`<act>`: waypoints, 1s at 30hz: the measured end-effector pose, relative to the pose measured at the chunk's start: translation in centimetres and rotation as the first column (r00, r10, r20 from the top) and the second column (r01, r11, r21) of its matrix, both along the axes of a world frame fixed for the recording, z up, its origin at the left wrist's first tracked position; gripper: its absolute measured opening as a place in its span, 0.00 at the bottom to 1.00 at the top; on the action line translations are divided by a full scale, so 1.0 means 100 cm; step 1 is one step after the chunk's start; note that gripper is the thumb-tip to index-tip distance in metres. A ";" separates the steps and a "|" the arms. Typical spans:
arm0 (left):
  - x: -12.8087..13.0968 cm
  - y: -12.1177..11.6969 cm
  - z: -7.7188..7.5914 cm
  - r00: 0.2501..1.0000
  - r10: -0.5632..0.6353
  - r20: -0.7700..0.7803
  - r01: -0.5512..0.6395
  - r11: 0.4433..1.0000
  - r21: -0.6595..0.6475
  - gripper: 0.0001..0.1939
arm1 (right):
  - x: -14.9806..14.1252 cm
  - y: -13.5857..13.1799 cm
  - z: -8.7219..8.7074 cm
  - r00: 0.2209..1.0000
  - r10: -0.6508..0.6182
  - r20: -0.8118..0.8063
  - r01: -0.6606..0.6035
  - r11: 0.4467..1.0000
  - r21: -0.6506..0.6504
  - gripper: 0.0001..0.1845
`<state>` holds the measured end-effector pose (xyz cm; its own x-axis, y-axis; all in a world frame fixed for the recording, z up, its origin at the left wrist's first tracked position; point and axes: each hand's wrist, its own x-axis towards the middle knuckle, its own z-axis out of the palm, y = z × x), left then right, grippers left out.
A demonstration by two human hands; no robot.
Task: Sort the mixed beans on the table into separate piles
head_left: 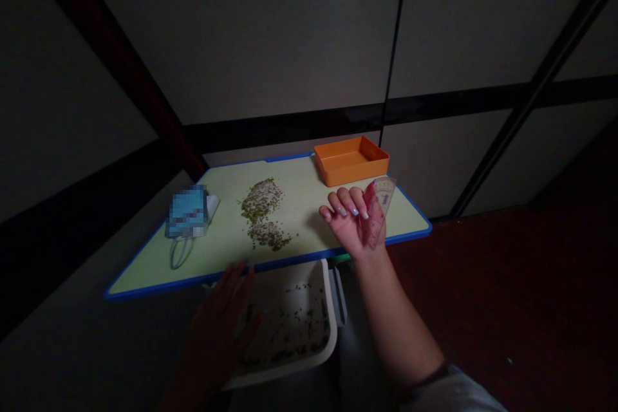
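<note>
Here's the right hand (348,222) up at the front edge of the board, closed around a pink triangular packet (375,214), and the grip looks sound: the fingers curl over the near face while the narrow end sits down in the palm, leaving the wide end clear above the hand. That packet stands nearly upright, its long axis running from the point in the hand up to the broad top edge, leaning a touch to the right. It's over the right end of the pale green board (309,232), just in front of an orange tray (351,161), not touching it.

Over to the left hand (217,328), deep in shadow, fingers spread wide and holding nothing that shows, hovering above a white tray (284,328) dotted with green seeds. Out on the board sits a loose heap of green seeds (263,212), and further left a blurred blue packet (187,212) with a white loop (181,254) trailing from it. A grey sleeve (449,393) closes the picture at the bottom right.
</note>
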<state>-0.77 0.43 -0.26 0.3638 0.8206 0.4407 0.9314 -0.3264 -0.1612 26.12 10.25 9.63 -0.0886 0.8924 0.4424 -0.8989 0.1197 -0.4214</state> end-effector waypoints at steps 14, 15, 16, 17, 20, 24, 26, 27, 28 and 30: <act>0.002 -0.002 0.000 1.000 0.018 -0.001 -0.018 1.000 -0.015 0.38 | -0.006 0.013 -0.025 -0.277 -0.562 0.780 0.255 0.740 0.623 0.21; 0.001 -0.001 0.000 1.000 0.015 0.003 -0.015 1.000 -0.016 0.38 | -0.006 0.013 -0.025 -0.364 -0.551 0.751 0.203 0.740 0.641 0.21; 0.001 -0.001 -0.001 1.000 0.014 0.007 -0.014 1.000 -0.019 0.38 | -0.006 0.014 -0.025 -0.412 -0.540 0.734 0.152 0.754 0.640 0.21; 0.001 -0.001 -0.001 1.000 0.015 0.013 -0.015 1.000 -0.022 0.38 | -0.007 0.014 -0.025 -0.438 -0.535 0.722 0.105 0.768 0.632 0.21; 0.001 -0.001 -0.001 1.000 0.023 0.017 -0.022 0.999 -0.038 0.38 | -0.012 0.013 -0.025 -0.494 -0.531 0.688 0.015 0.786 0.618 0.19; 0.001 -0.002 0.000 1.000 0.023 0.010 -0.023 0.999 -0.040 0.38 | -0.017 0.011 -0.023 -0.605 -0.473 0.640 0.016 0.797 0.604 0.20; 0.002 -0.002 0.001 1.000 0.024 0.013 -0.023 0.999 -0.038 0.38 | -0.018 0.010 -0.022 -0.646 -0.445 0.620 0.035 0.794 0.606 0.21; 0.002 -0.002 0.002 1.000 0.028 0.014 -0.027 0.999 -0.040 0.39 | -0.018 0.010 -0.022 -0.658 -0.438 0.613 0.041 0.791 0.610 0.21; 0.002 -0.002 0.002 0.999 0.033 0.014 -0.032 0.998 -0.045 0.39 | -0.018 0.010 -0.021 -0.666 -0.432 0.608 0.048 0.789 0.612 0.21; 0.003 -0.003 0.003 0.999 0.037 0.013 -0.036 0.998 -0.054 0.38 | -0.016 0.011 -0.021 -0.679 -0.418 0.603 0.066 0.784 0.618 0.21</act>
<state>-0.43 0.17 0.05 0.3275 0.8560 0.4000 0.9448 -0.3001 -0.1311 24.49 11.34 7.50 -0.2046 0.9396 0.2742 0.9266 0.2763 -0.2551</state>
